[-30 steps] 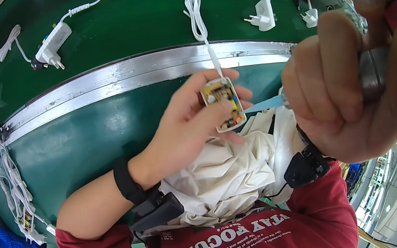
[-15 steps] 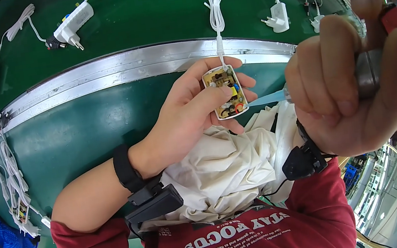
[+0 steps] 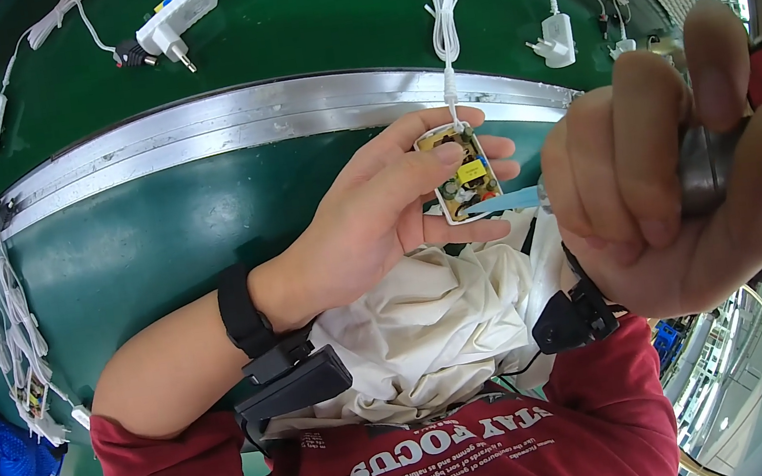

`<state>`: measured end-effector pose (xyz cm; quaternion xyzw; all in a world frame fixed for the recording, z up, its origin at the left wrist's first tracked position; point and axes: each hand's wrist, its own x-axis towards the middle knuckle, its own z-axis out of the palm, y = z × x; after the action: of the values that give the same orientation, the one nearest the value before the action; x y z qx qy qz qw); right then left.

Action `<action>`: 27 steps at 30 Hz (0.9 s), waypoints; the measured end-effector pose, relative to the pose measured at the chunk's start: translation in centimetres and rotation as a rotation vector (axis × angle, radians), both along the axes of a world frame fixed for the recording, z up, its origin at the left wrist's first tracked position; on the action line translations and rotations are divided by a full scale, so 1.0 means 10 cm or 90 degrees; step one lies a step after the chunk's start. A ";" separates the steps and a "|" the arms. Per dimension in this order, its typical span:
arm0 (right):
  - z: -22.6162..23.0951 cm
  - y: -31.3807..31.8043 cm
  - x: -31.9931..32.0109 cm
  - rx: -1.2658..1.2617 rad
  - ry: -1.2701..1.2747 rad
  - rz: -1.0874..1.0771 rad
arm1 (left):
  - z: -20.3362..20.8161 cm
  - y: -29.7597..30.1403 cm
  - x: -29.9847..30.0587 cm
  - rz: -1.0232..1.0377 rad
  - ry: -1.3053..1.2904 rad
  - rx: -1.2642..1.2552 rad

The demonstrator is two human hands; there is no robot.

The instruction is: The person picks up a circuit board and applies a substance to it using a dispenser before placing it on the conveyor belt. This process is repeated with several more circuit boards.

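L hand (image 3: 367, 206): thumb over, fingers under open adapter case (image 3: 471, 171), gripping it above bench (image 3: 157, 219); long axis approx fore-aft, far end tilted slightly L. R hand (image 3: 649, 188): fingers curled round grey tool (image 3: 710, 164), blue nozzle (image 3: 513, 200) pointing L, tip at case's near end, contact unclear.

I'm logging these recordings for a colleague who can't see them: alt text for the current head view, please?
A left hand holds a white-cased, corded circuit board; the right hand grips a tool whose pale-blue tapered nozzle reaches the board's near end. Beyond a metal rail, white plug adapters lie on a green surface.
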<state>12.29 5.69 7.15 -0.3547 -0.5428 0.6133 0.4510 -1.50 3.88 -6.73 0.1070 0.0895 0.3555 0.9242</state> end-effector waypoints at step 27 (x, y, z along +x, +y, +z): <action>0.37 -0.02 -0.09 0.088 -0.064 -0.167 | 0.82 0.94 -0.52 0.423 1.525 1.117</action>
<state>11.34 5.46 10.88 -0.4212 -0.5545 0.4918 0.5227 -6.69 13.28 1.45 0.7975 0.5498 0.1869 -0.1636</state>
